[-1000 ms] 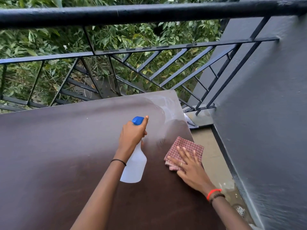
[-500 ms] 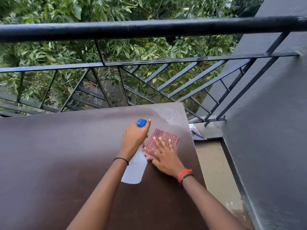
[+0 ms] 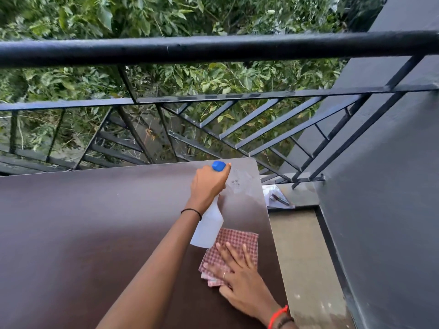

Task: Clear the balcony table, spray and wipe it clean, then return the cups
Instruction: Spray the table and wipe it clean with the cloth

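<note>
The left hand [image 3: 209, 184] curls round the neck of a white spray bottle [image 3: 208, 227], with the forefinger along its blue head, which points toward the far right corner of the brown table [image 3: 95, 222]. A wet patch [image 3: 240, 186] flecked with droplets shines at that corner. Nearer, just beside the right edge, the right hand [image 3: 240, 279] lies flat on a folded red checked cloth [image 3: 240, 239], fingers straight and spread, pressing it to the tabletop. The bottle's base hangs over the cloth's far left corner. A black railing [image 3: 213, 48] runs beyond the far edge, and a grey wall [image 3: 380, 210] rises on the right.
</note>
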### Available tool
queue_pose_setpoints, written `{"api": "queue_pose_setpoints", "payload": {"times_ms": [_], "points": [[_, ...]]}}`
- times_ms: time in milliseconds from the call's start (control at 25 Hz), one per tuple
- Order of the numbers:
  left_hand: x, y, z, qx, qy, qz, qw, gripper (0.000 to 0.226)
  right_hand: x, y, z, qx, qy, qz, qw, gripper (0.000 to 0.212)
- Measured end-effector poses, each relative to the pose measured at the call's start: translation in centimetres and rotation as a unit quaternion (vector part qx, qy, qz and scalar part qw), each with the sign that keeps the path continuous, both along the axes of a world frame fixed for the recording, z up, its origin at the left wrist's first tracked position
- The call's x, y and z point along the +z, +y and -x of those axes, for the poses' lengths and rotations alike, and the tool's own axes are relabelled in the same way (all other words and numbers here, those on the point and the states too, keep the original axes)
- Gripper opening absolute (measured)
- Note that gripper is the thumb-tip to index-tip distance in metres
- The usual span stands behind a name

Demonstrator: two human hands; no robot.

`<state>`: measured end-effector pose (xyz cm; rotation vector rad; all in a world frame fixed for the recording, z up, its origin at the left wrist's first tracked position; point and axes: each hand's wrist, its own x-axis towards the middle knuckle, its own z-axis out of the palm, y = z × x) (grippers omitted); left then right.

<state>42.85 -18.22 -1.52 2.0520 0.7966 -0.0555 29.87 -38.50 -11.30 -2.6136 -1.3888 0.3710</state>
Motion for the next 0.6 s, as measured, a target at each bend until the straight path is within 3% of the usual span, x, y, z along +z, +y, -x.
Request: {"api": "queue_pose_setpoints", "payload": {"times_ms": [280, 440, 600], "points": [[-0.8, 0.3, -0.5, 0.016, -0.002, 0.026, 1.000, 0.057, -0.5, -0.4, -2.4, -0.063, 0.004, -0.028, 0.998, 0.071], [-0.2, 2.3, 0.5, 0.033, -0.012, 0.041, 0.999, 0.059, -0.1, 0.7, -12.0, -0.172, 0.030, -0.013, 0.985, 0.062], [0.6, 3.9, 2.2, 0.068, -0.015, 0.058, 0.996, 0.063, 0.0, 5.9, -20.6, -0.199, 0.041, 0.002, 0.979, 0.053]]}}
